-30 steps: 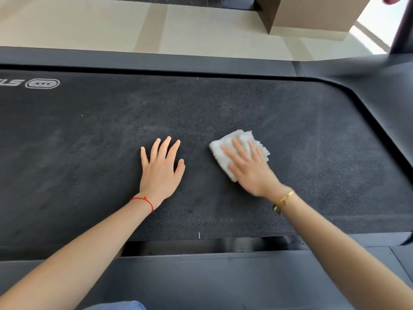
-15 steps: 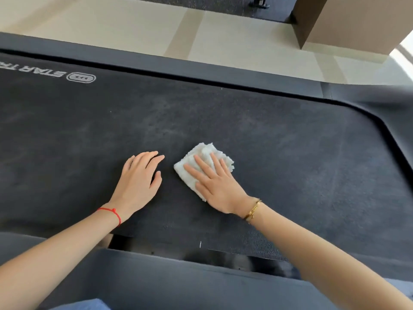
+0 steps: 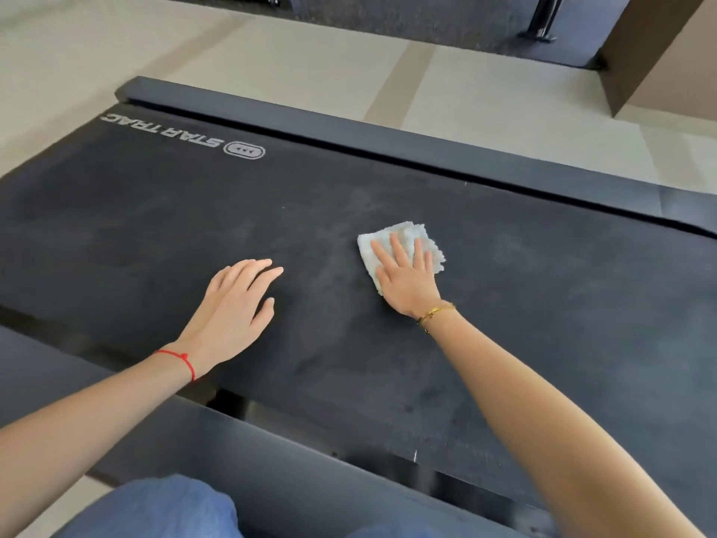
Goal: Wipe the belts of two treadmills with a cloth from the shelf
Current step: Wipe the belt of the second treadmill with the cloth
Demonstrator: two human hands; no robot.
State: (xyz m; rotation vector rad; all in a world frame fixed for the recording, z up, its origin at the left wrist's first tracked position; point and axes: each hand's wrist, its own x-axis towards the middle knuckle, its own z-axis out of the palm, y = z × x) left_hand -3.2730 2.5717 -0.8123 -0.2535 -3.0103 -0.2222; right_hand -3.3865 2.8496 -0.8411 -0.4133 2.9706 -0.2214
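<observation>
The right hand lies flat on a white cloth, fingers straight and slightly spread, pressing it down onto the black treadmill belt. The folded cloth shows beyond the fingertips and to either side of them, its frayed edge sticking out past the little finger. A gold bracelet circles that wrist.

The left hand rests palm down on the belt, well to the left of the cloth, fingers together and nearly straight, holding nothing. A red string bracelet sits on its wrist.

Between the two hands the belt carries a pale, dusty smear. Beyond the left hand's fingertips, near the far edge of the belt, a white STAR TRAC logo is printed upside down to the viewer. A dark side rail borders the belt past the hands, with pale floor behind it. Nearer than the wrists runs the other rail, and below it a blue denim knee shows.
</observation>
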